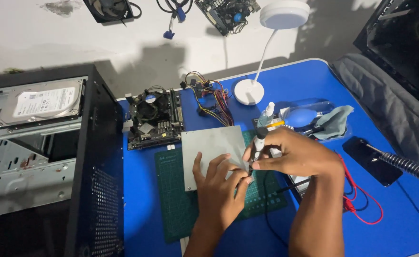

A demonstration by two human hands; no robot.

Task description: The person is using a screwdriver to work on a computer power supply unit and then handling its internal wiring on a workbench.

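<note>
Grey metal plate (213, 154) under the left hand (219, 188); right hand (297, 154) grips one black screwdriver (258, 143).

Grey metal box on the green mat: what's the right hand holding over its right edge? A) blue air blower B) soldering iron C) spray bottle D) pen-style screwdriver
D: the right hand grips a slim black-and-white pen-style screwdriver tip-down at the edge of the grey metal box, where the left hand rests.
</note>
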